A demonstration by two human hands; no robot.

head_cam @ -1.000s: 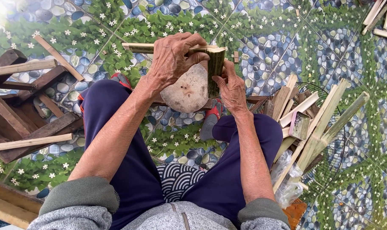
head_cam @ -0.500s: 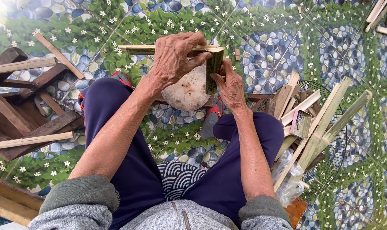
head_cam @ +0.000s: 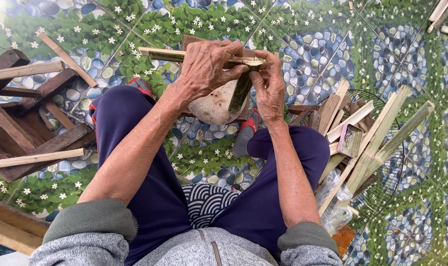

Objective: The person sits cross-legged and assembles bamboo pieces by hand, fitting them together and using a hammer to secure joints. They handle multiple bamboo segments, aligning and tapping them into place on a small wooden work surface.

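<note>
Head view: left hand (head_cam: pixel 209 66) closed over long bamboo strip (head_cam: pixel 160 54), held level above round wooden block (head_cam: pixel 214 103). Right hand (head_cam: pixel 269 86) pinching short green bamboo piece (head_cam: pixel 241 91), upright, touching strip. Split bamboo pile (head_cam: pixel 372 133) near right knee.

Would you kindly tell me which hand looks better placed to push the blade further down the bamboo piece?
Probably the left hand: it grips the long blade lying across the top of the bamboo piece, while the right hand steadies that piece upright.
</note>
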